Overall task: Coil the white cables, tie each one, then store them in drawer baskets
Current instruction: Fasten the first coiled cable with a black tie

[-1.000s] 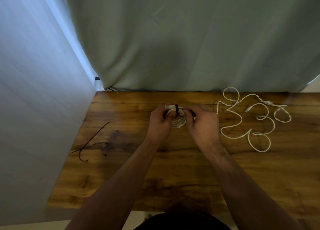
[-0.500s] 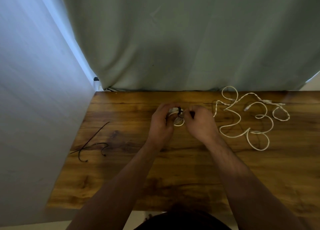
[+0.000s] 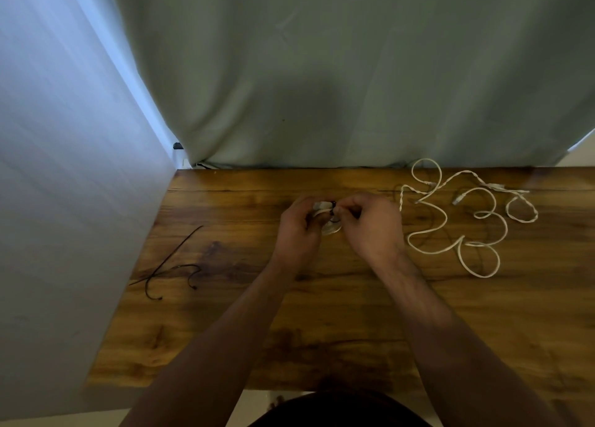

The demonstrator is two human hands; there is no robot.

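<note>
together, left hand (image 3: 297,230) and right hand (image 3: 370,225) pinch the coiled cable (image 3: 329,225).

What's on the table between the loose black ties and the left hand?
Only bare table, in the head view, between black ties and left hand.

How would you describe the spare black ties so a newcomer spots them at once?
Start at the wooden table, left side, beside the pale wall. The black ties lie there, one straight strand crossing curled ones. Unlike the white cable at the right and the white coil gripped by the left hand and right hand, they are dark, thin and untouched.
</note>
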